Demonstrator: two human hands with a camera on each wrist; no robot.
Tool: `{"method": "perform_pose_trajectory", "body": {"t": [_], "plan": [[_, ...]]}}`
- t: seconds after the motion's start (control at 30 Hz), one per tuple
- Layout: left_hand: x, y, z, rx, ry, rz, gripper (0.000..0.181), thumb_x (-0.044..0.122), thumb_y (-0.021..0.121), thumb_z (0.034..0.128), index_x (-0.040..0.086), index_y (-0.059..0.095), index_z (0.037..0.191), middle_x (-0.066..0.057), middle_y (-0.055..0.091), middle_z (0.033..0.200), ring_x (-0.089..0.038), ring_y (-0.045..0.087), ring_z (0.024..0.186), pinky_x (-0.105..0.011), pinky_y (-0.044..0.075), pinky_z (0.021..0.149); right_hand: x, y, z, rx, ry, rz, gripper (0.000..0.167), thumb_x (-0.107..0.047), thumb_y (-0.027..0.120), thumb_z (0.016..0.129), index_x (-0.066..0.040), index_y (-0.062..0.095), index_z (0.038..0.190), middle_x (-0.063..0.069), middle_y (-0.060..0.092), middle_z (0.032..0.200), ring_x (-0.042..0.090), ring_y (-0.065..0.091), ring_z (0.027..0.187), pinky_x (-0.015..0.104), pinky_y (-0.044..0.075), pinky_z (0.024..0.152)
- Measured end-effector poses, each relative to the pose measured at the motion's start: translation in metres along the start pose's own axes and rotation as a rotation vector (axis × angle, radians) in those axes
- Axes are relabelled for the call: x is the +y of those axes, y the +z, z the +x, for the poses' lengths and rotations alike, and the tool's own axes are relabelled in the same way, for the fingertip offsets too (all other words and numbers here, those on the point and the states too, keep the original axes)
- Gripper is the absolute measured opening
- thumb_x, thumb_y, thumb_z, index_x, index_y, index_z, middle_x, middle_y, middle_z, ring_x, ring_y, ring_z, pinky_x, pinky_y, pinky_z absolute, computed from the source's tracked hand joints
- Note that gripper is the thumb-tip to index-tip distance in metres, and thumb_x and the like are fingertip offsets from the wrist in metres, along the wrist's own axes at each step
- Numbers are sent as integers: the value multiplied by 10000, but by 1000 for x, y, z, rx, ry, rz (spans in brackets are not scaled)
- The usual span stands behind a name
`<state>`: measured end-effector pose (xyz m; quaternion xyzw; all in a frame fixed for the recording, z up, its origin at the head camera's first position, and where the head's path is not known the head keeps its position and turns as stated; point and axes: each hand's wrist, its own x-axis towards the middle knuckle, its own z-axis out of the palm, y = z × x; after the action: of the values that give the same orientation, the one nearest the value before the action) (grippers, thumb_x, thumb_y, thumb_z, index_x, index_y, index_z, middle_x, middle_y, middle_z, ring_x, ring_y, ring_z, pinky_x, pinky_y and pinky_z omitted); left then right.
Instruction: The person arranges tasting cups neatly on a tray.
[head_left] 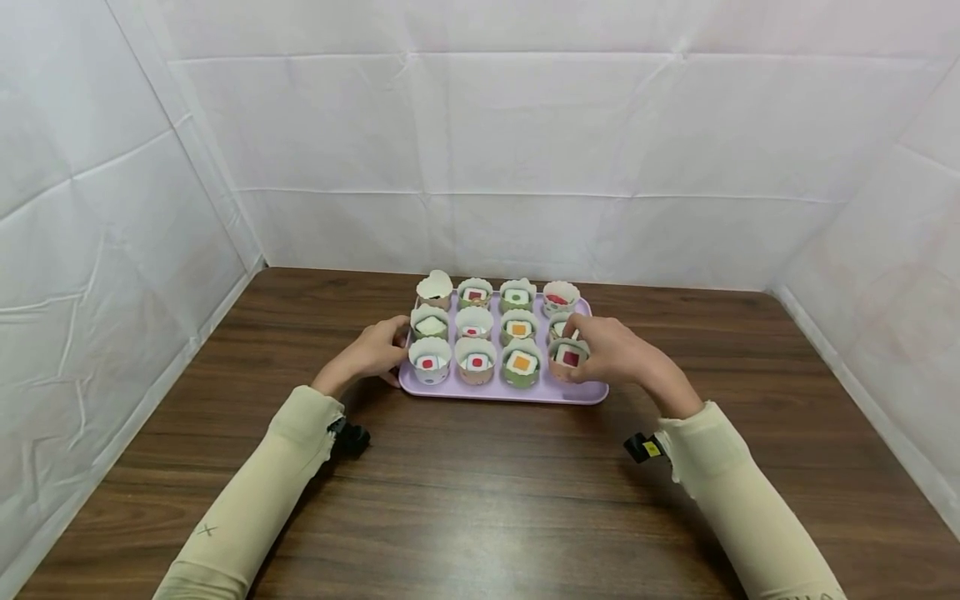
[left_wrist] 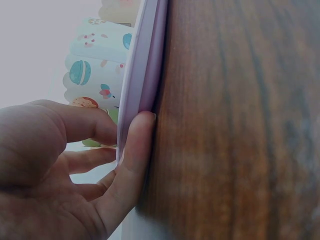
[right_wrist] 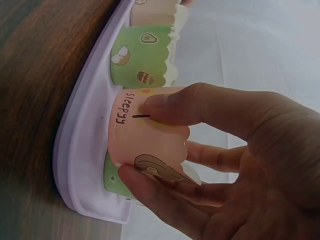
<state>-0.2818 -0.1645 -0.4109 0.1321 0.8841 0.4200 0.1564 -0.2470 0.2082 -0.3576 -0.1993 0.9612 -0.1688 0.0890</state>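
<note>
A light purple tray (head_left: 502, 392) bears several scalloped paper baking cups in three rows. My left hand (head_left: 372, 350) pinches the tray's left rim; in the left wrist view one finger is at the underside, beside a white macaron-print cup (left_wrist: 97, 82). My right hand (head_left: 613, 354) holds the pink paper cup (right_wrist: 150, 132) printed "sleepyy" at the front right corner, thumb on one side and fingers on the other. That cup contains a white square piece with a dark red centre (head_left: 571, 356). A green cup (right_wrist: 140, 57) stands beside it.
Other cups hold white pieces with coloured centres, such as an orange-centred piece (head_left: 522, 362) in the front row. The tray lies on a brown wooden table (head_left: 472, 500). White sheeting (head_left: 525, 150) rises behind the table and along both sides.
</note>
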Motion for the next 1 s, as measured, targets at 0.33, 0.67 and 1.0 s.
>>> {"method": "perform_pose_trajectory", "body": {"t": [0.33, 0.67, 1.0], "plan": [[1, 1, 0, -1, 0, -6, 540, 40, 522, 981, -3, 405, 1507, -189, 512, 1031, -268, 669, 751, -353, 670, 581, 0, 4, 1, -51, 81, 31, 807, -302, 862, 813, -37, 408, 1425, 160, 643, 1097, 244, 546, 901, 339, 502, 743], [2, 1, 2, 3, -9, -5, 535, 45, 537, 981, 7, 414, 1499, -188, 508, 1042, -280, 670, 775, -349, 671, 583, 1, 3, -1, -83, 106, 32, 927, -284, 881, 805, -35, 315, 1495, 243, 597, 1325, 280, 567, 1038, 411, 539, 884], [2, 2, 0, 4, -10, -7, 525, 16, 511, 965, 3, 420, 1482, -191, 489, 1052, -282, 649, 809, -354, 675, 596, 3, 5, -2, -73, 81, 24, 938, -289, 866, 818, -10, 307, 1518, 277, 606, 1332, 332, 592, 1182, 519, 543, 1010]]}}
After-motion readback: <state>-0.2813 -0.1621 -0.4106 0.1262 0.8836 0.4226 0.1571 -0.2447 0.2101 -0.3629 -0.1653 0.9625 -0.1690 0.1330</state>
